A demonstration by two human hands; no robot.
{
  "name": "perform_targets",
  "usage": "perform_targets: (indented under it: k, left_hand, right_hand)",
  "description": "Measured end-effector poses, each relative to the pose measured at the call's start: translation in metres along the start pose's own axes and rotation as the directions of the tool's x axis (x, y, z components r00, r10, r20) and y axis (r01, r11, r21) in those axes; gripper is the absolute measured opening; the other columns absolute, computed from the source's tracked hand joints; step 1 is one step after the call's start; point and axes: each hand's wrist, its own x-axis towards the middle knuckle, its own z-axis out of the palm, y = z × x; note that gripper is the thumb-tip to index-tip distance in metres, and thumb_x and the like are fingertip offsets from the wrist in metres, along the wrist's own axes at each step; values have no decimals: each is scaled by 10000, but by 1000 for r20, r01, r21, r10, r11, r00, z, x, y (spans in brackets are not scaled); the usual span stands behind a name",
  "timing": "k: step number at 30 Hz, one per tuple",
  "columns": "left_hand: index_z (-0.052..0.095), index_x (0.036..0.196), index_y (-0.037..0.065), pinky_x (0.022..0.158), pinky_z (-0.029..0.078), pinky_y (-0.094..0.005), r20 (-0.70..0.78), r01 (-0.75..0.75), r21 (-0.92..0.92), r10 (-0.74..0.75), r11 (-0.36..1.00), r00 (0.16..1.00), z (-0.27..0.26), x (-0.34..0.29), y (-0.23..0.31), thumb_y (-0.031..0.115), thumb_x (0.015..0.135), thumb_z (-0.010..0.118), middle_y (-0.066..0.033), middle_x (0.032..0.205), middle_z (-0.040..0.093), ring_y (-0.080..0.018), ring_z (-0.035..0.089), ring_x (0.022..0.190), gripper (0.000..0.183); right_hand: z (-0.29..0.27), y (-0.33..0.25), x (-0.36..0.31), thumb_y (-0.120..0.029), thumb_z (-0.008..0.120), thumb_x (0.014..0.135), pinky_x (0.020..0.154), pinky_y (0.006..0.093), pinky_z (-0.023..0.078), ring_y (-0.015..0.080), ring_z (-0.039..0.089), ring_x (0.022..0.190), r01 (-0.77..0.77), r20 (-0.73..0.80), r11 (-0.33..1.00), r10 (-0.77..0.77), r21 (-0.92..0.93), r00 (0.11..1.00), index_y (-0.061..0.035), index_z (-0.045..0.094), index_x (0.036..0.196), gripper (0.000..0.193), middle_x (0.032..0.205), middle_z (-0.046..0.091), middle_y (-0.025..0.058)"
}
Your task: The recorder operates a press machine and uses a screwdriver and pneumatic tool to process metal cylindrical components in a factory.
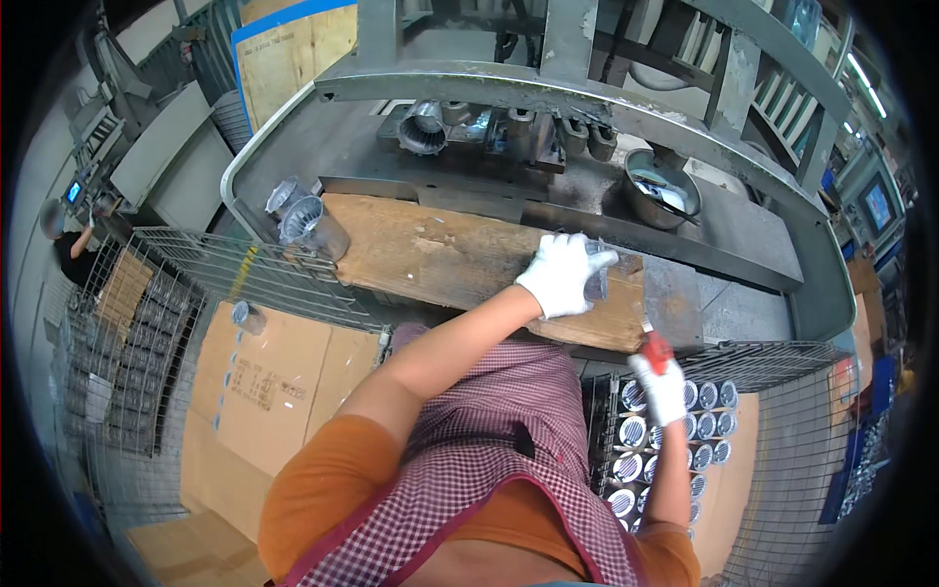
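Observation:
My left hand (558,278), in a white glove, is closed around a grey metal cylinder part (598,285) at the right end of a worn wooden board (430,245). Most of that part is hidden behind the fingers. My right hand (662,391), also gloved, grips a red-handled tool (655,350) just off the board's right corner. Its short tip points up toward the board and is too small to identify. Two ribbed metal cylinders (318,231) stand at the board's left end, one behind the other.
Behind the board a machine bed carries another ribbed cylinder (423,132) and a metal bowl (641,201). Rows of round metal parts (627,469) fill part of a wire basket at lower right. One cylinder (248,316) stands on cardboard (269,377) at left. A person (74,252) works far left.

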Motion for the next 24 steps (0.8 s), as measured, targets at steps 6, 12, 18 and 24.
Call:
perform_targets:
  k: [6,12,18,24]
  left_hand:
    - [567,1288,260,940,372,-513,-90,-82,17,83,996,992,19,-6,3,380,679,731,-213,1242,504,-400,494,1147,642]
    - [621,1185,247,856,453,-475,-336,-87,58,101,995,936,25,-11,-10,418,655,733,-197,1179,539,-367,566,1050,568]
    - [637,1150,246,834,463,-480,-436,-160,43,163,986,885,29,-18,-16,431,620,750,-179,1168,548,-361,573,1025,573]
    - [654,1086,233,768,480,-459,-436,-147,66,161,987,885,29,-15,-12,394,598,756,-161,1131,575,-336,586,989,523]
  right_hand:
    - [39,4,13,-326,732,827,857,276,464,138,591,902,63,-104,984,-46,164,994,-42,578,1263,543,1039,664,70]
    - [43,-17,23,-386,755,793,816,279,476,133,593,872,-61,120,990,46,126,992,-37,580,1256,606,1006,668,70]
    - [38,-47,16,-365,740,812,812,289,487,145,615,884,-65,163,998,65,-4,984,-59,599,1236,542,1015,675,83]
    - [34,-34,18,-480,691,814,832,298,487,181,644,894,-45,175,997,55,-60,983,-50,593,1236,611,1004,683,133]
